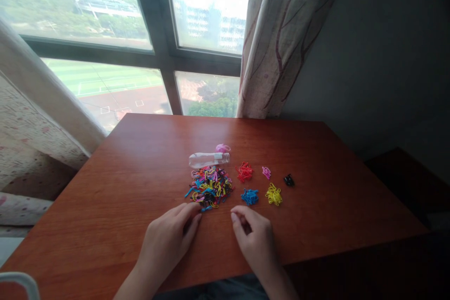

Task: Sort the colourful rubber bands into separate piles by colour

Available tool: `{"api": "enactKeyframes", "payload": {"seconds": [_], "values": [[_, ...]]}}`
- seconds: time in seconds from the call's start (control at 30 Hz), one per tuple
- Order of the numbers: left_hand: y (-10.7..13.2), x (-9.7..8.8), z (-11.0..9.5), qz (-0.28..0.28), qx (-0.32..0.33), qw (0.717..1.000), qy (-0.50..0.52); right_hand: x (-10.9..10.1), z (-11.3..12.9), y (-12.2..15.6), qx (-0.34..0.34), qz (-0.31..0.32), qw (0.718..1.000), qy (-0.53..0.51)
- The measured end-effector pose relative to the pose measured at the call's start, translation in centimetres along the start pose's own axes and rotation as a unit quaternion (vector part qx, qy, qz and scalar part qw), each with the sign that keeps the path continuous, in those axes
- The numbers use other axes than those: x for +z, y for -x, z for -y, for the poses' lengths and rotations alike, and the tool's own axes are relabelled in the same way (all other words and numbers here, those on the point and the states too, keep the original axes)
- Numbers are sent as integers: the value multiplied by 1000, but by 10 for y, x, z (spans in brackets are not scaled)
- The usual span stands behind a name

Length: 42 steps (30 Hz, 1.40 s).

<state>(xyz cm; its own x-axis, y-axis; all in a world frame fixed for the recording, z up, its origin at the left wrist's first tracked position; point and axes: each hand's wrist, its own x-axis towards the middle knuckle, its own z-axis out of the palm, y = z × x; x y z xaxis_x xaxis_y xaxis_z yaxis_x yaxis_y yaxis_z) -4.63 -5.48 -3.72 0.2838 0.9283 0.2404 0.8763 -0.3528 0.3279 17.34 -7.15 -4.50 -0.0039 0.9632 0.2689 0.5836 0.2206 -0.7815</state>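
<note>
A mixed pile of small coloured elastic bands (pixel 210 186) lies in the middle of the wooden table (pixel 126 183). To its right are small sorted heaps: red (pixel 244 172), pink (pixel 266 172), black (pixel 288 180), blue (pixel 249 196) and yellow (pixel 273 194). A clear plastic bottle (pixel 208 159) lies on its side behind the pile, a pink lid (pixel 222 148) beside it. My left hand (pixel 168 239) rests on the table just below the pile, fingers curled loosely. My right hand (pixel 253 236) sits below the blue heap with fingertips pinched together; what they hold is too small to see.
The table stands against a large window (pixel 147 47) with a patterned curtain (pixel 281 37) at its right. A grey wall is on the right. Bedding with a floral print (pixel 31 150) lies left of the table. A dark low surface (pixel 404 178) sits at the right.
</note>
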Motion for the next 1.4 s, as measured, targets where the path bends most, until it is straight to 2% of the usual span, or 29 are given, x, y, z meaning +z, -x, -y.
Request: {"api": "enactKeyframes", "payload": {"seconds": [0.17,0.4,0.63,0.77,0.87,1.0,1.1,1.23,1.4], "values": [[-4,4,-3,-16,4,1000,1,12,8,4,-61,42,997,37],[-1,5,-4,-12,1,1000,24,9,6,4,-46,45,997,33],[-2,3,2,-14,-16,992,121,10,7,6,-49,49,997,36],[-7,0,-2,-14,-3,985,174,9,9,5,-44,63,996,39],[-17,-4,-11,0,18,986,166,9,11,5,-49,72,995,53],[-46,-11,-32,24,66,991,118,12,12,9,-76,92,989,93],[-74,-13,-54,83,128,986,66,15,10,13,-85,98,983,129],[-102,-7,-80,178,200,963,-29,15,8,14,-72,106,981,145],[-114,2,-91,198,212,956,-49,15,7,13,-71,102,986,114]]}}
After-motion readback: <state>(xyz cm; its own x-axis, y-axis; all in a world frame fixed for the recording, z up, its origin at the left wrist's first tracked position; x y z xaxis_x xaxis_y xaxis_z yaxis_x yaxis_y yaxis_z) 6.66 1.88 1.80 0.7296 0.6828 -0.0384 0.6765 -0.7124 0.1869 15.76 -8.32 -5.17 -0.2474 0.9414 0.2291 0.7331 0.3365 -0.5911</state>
